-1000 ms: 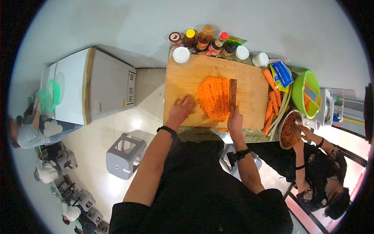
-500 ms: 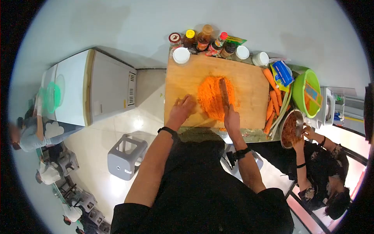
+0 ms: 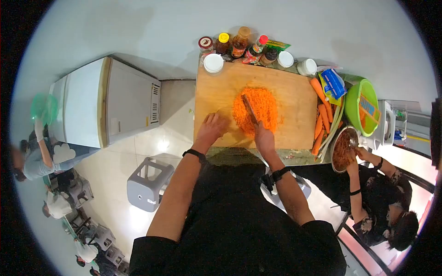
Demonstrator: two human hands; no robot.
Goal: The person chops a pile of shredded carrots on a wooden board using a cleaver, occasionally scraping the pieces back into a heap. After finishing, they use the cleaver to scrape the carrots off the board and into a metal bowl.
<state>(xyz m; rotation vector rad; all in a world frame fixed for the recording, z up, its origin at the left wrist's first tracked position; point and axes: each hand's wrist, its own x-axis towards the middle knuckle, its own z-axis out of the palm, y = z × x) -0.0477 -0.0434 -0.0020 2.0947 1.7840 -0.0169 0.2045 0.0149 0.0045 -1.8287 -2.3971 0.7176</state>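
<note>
A mound of finely chopped carrot (image 3: 264, 103) lies in the middle of the wooden cutting board (image 3: 299, 101). My right hand (image 3: 264, 138) is closed round the handle of a knife (image 3: 249, 109), whose blade stands edge-down in the left half of the mound, its tip angled away to the left. To the left of the carrot, my left hand (image 3: 212, 129) rests on the board with fingers stretched out and nothing in it. Whole carrots (image 3: 324, 112) and green onion stalks (image 3: 335, 124) lie along the board's right side.
Bottles and jars (image 3: 240, 42) line the back edge. A green basin (image 3: 363, 108) stands at the right. Close by, a co-worker's hands (image 3: 357, 156) work in a metal bowl (image 3: 343, 149). Grey stools (image 3: 149, 184) and a white freezer (image 3: 131, 99) are to the left.
The knife in my right hand has swung from the right part of the mound to the left. My left hand stays nearly in place. The co-worker's bowl has shifted slightly.
</note>
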